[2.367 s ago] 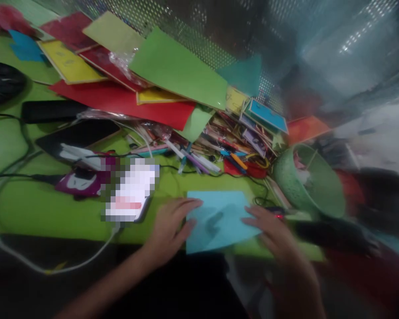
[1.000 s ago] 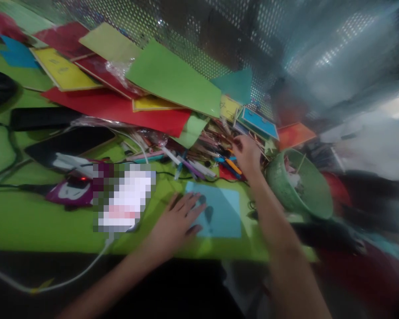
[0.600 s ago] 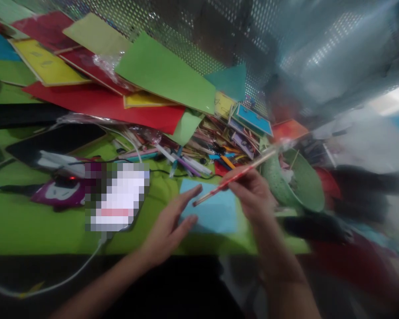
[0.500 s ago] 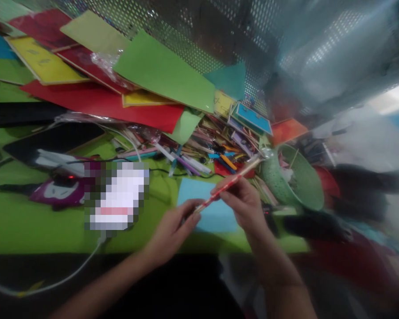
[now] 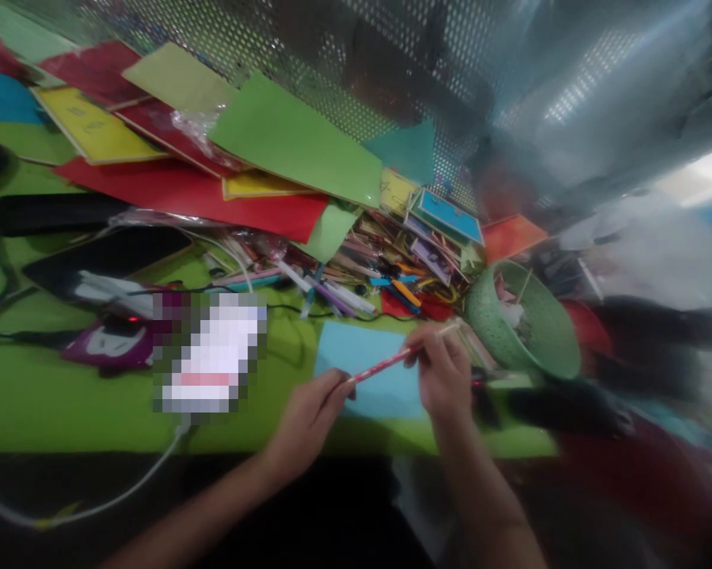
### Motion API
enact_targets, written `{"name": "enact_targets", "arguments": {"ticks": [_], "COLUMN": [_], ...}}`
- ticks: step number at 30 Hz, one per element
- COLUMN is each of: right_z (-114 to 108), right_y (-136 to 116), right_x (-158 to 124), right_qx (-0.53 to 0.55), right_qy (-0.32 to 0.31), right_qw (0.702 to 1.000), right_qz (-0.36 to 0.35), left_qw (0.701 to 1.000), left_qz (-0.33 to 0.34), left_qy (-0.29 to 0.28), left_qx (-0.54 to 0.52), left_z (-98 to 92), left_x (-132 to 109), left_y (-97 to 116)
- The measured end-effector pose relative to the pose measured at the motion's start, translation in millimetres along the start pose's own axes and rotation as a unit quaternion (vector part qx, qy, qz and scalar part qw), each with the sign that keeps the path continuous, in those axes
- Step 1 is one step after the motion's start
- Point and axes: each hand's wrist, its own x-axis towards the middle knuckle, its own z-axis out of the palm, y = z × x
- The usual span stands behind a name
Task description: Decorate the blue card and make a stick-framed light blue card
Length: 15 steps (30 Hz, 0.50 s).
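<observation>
A thin stick, wrapped in a red-and-white pattern (image 5: 379,366), is held slantwise between my two hands. My left hand (image 5: 305,415) pinches its lower left end between thumb and fingers. Higher up, my right hand (image 5: 447,383) is closed around it, and a pale tip seems to poke out beyond the fingers. Under the stick a light blue square of paper (image 5: 385,401) lies flat on the green tabletop (image 5: 273,427). Both hands hover just above the paper's sides.
Left of my hands is a phone-like bright screen (image 5: 213,356), pixelated, with a white cable. Behind lie scattered pens and sticks (image 5: 344,299) and coloured sheets (image 5: 296,142). A green bowl (image 5: 545,348) with scraps stands to the right, beside a black object (image 5: 569,407).
My right hand has turned and closed over the stick's upper part, which stuck out long beyond it before. The stick now lies at a flatter slant. My left hand keeps its pinch.
</observation>
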Motion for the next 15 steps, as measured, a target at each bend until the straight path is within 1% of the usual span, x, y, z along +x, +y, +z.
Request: {"name": "enact_targets", "arguments": {"ticks": [1,5,8,11,15], "right_z": [2.2,14.3,23.5,28.2,28.8], "right_y": [1.9,9.1,17.9,26.5,25.2], "right_x": [-3.6,-19.5,-29.0,-33.2,-32.1], "right_qx": [-0.004,-0.017,-0.007,0.004,-0.011], "right_qy": [-0.013,-0.103,-0.130,-0.157,-0.194], "right_qw": [1.000,0.993,0.990,0.986,0.979], "right_qz": [0.006,0.049,0.055,0.053,0.063], "left_qw": [1.000,1.000,1.000,1.000,0.999], "left_qz": [0.000,0.006,0.003,-0.009,-0.026], "left_qy": [0.002,0.005,0.011,0.024,0.035], "left_qx": [0.000,-0.007,-0.009,-0.009,-0.012], "left_z": [0.7,5.4,9.5,11.7,9.4], "left_x": [0.1,1.4,1.5,0.3,0.0], "left_y": [0.1,-0.1,-2.7,-8.8,-15.9]}}
